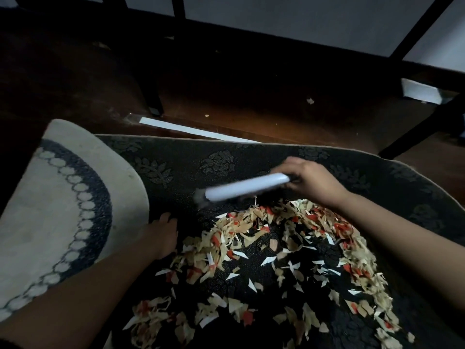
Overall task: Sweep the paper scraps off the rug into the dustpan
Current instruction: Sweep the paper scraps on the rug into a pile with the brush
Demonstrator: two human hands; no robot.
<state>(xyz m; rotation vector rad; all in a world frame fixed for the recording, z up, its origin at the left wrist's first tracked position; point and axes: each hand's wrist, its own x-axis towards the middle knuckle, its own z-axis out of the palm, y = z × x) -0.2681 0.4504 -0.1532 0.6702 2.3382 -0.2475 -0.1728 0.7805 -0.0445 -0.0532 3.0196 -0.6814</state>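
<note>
the right hand [310,181] has its grip curled around the handle end of a brush [245,189], whose pale blue-white back points to the left and is blurred. the dark bristles at its far end sit just above the top edge of the paper scraps [276,260]. the left hand [162,235] rests on the rug [226,162] beside the folded-over corner; its fingers lie fairly straight with their tips against the fold, and in the dim light it is hard to tell whether they pinch the fabric or only press on it.

the scraps are beige, white and red, torn into small slivers, and lie heaped in a broad arc on the dark floral rug, thickest along the top and right side, with looser pieces scattered through the middle and toward the bottom left. the rug's left corner [57,210] is turned up, showing a cream underside with a dark ring of pale scalloped shapes.

beyond the rug is a dark brown wooden floor [251,102] with a few stray bits on it, a thin pale strip [191,129] lying near the rug's far edge, and black furniture legs [153,102] standing on it. a small pale box-like object [420,93] sits at the upper right.
</note>
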